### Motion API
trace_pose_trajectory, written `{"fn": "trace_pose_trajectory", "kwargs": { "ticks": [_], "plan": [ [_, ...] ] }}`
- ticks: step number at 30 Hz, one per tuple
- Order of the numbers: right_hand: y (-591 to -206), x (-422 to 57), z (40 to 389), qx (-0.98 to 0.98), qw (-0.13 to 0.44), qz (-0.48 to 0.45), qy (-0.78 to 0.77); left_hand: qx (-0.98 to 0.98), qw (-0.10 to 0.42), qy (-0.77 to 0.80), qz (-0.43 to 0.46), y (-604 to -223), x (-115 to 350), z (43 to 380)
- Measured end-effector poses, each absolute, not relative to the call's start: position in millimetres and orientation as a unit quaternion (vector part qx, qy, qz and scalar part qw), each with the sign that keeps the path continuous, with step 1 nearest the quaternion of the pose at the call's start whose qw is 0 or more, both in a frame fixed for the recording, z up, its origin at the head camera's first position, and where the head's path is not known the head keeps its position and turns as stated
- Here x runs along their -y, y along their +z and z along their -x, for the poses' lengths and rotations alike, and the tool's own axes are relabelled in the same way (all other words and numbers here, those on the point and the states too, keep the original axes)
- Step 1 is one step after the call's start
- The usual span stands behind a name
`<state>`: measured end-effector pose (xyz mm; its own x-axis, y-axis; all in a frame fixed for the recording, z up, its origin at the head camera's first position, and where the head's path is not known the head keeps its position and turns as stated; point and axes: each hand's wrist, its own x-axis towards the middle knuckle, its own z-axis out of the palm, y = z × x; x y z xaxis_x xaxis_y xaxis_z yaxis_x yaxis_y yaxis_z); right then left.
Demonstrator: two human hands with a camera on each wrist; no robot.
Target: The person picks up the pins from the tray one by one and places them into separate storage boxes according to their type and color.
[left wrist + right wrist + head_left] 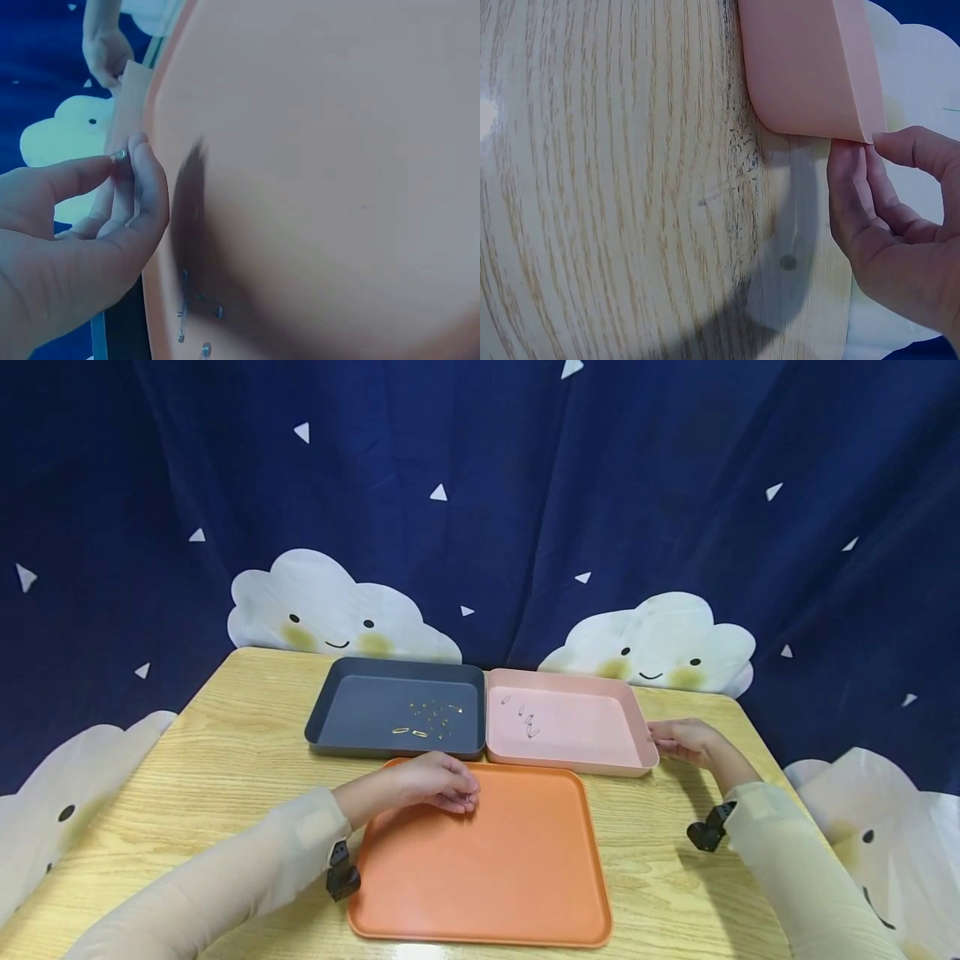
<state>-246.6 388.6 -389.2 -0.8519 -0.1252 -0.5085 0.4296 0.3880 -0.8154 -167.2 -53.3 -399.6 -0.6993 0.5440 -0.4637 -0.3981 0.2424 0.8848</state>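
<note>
Above the far part of the orange tray [487,877], my left hand [438,783] pinches a small shiny metal piece [118,156] between thumb and fingertips. Most of that piece is hidden, and its kind cannot be told. On the tray below lie a few silver pins [182,307], which the left hand and forearm cover in the head view. My right hand [688,742] pinches the right rim of the pink tray [810,75], thumb on top and fingers beneath. Several silver safety pins [531,727] lie in the left half of the pink tray [581,718].
A dark grey tray [360,710] stands left of the pink one, touching it. Inside are gold safety pins [420,734] and several tiny gold bits [433,714]. All trays sit on a wooden table [247,727], with a blue cloud-patterned curtain [495,510] behind.
</note>
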Motion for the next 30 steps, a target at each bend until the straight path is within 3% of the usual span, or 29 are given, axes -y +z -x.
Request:
{"fn": "trace_pose_trajectory", "kwargs": {
  "ticks": [16, 30],
  "plan": [
    [-389.3, -389.6, 247.4, -0.797, 0.256, -0.090, -0.539, -0.697, 0.368, 0.615, -0.036, -361.3, 29.1, 207.6],
    [-384.0, -386.1, 246.2, -0.793, 0.253, -0.100, -0.545, -0.796, 0.301, 0.521, -0.060, -342.9, -19.4, 260.2]
  ]
}}
